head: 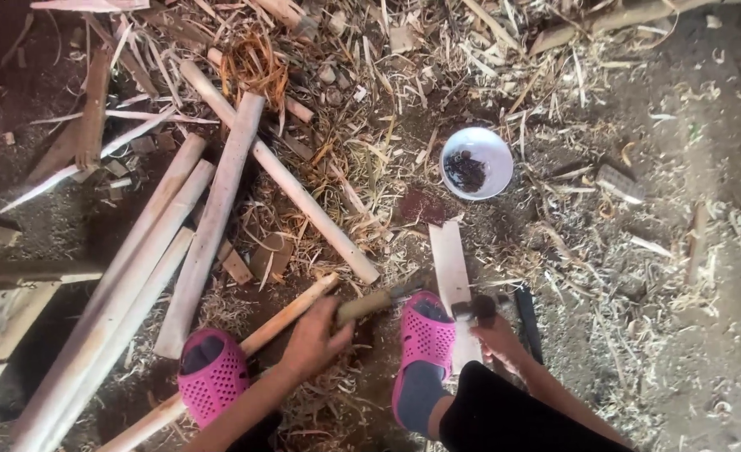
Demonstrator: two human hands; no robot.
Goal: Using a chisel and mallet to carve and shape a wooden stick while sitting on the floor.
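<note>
The left hand (316, 335) was closed around the pale wooden handle of a blade tool (366, 305). The right hand (496, 339) pinched a small dark chunk (477, 310) over a flat pale wooden slat (452, 268). Both worked above a brown dirt floor (688, 251) littered with straw-coloured wood shavings (370, 151) and long split poles (211, 218), near a white round bowl (476, 163).

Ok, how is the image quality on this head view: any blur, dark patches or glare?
Head view: daylight is soft and even on the right, while the upper-left corner falls into deep shadow. The left hand on the wooden handle and the right hand look slightly soft. The white bowl is bright, with no harsh glare. No obvious lens distortion.
</note>
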